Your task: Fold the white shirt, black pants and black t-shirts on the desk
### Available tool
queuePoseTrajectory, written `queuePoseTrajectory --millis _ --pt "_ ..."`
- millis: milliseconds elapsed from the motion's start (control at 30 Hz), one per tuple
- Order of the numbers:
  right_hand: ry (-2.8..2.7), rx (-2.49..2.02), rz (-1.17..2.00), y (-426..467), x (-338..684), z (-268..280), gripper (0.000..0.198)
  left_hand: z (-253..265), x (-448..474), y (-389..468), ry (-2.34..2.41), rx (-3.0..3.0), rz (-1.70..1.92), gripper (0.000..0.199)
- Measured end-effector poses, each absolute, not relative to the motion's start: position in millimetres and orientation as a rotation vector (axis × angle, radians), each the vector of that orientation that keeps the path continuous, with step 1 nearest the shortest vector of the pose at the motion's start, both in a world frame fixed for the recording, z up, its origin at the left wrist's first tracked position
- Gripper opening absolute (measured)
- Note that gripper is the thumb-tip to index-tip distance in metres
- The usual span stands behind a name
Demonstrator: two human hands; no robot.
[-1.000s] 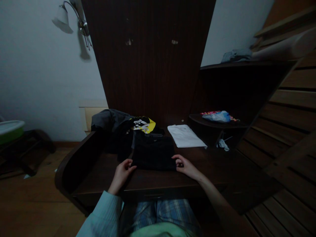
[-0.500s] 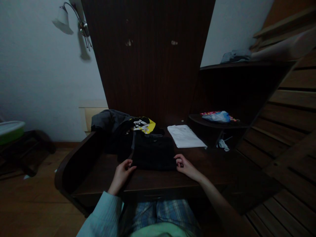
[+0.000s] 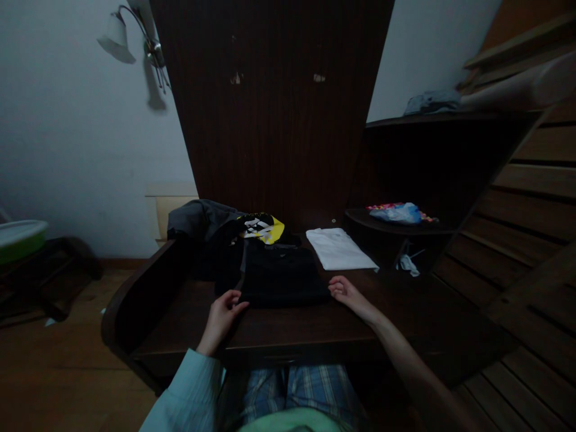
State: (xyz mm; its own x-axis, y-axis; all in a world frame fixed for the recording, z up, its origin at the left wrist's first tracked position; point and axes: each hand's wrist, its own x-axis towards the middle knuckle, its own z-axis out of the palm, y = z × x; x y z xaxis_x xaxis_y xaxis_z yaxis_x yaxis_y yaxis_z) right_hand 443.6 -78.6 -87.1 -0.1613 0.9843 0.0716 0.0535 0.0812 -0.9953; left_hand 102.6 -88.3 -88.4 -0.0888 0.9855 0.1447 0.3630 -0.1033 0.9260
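Black garment: twelve o'clock, front edge running nine-to-three. My left hand pinches its eight-o'clock corner; my right hand curls at four, grip unclear.

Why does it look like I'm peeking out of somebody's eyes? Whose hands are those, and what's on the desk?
That's because the camera sits on a person's head, looking forward and down. There's no robot, just that person's two bare hands. The left hand is at the near left corner of a black cloth; the right hand is by its right edge. It's too dark to tell whether either one grips it. Also on the desk are a folded white cloth and a mostly dark heap of clothes.
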Motion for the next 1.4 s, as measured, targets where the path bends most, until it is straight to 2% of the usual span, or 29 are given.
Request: queuePoseTrajectory --millis 167,433,633,833,1133,1400 --pt "-1.523 -1.077 1.266 -83.6 444.9 -84.8 0.038 -91.9 102.4 -85.8 1.510 1.523 1.199 0.029" --pt "-1.622 -1.200 1.218 -88.6 437.2 -79.9 0.056 -95.3 101.2 -84.9 1.480 1.573 1.205 0.028" --pt "-1.613 -1.283 0.987 -84.1 426.2 -86.6 0.047 -95.2 101.8 -85.9 1.465 1.578 1.211 0.029" --pt "-1.534 -1.321 0.922 -82.7 429.8 -88.1 0.044 -91.2 103.1 -87.2 1.515 1.540 1.220 0.029" --pt "-1.524 -1.155 1.047 -86.4 430.0 -82.2 0.057 -89.1 103.8 -89.0 1.476 1.585 1.196 0.028" --pt "-1.708 -1.118 1.196 -93.8 428.0 -81.3 0.061 -90.3 104.0 -87.4 1.507 1.581 1.218 0.027"
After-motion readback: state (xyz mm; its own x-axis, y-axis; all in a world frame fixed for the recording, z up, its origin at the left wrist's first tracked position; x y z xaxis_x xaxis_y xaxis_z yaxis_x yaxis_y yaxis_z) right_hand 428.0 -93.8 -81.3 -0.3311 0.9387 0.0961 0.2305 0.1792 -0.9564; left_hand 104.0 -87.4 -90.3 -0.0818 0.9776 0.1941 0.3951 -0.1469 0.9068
